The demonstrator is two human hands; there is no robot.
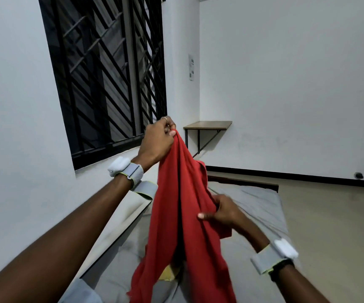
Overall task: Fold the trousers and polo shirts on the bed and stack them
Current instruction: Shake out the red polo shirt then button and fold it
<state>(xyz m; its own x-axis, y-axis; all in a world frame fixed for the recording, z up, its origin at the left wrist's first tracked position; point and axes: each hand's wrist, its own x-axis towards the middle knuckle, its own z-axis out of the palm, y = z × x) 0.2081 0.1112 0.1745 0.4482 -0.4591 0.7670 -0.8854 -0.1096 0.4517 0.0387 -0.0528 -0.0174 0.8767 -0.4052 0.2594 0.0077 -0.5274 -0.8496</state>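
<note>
A plain white plaster wall (296, 84) fills the right of my remote feed, and a tall window with black diagonal metal bars (111, 73) stands in the wall on the left. Below them a single bed under a wrinkled grey sheet (259, 206) runs along the window wall, with smooth beige floor (334, 215) to its right.

Above the bed, a red soft-fabric polo shirt (176, 215) hangs lifted in the middle of my view. It is bunched into long vertical folds, and its lower end trails toward the sheet near the bottom edge (a flap near the top right looks like the collar).

The left hand (158, 141), raised highest, pinches the top of the shirt between thumb and curled fingers. The right hand (222, 212), lower and to the right, grips a fold on the shirt's side, thumb laid across the cloth and fingers tucked behind it.

A small brown wooden wall shelf on black brackets (207, 125) juts from the corner beyond the bed. A grey fabric strap with a white padded block (126, 169) circles the left wrist, and a matching grey strap (275, 256) circles the right. A pale rectangular wall panel (191, 67) sits high near the corner. A scrap of yellow cloth (168, 274) shows on the sheet beneath the hanging shirt, mostly hidden.
</note>
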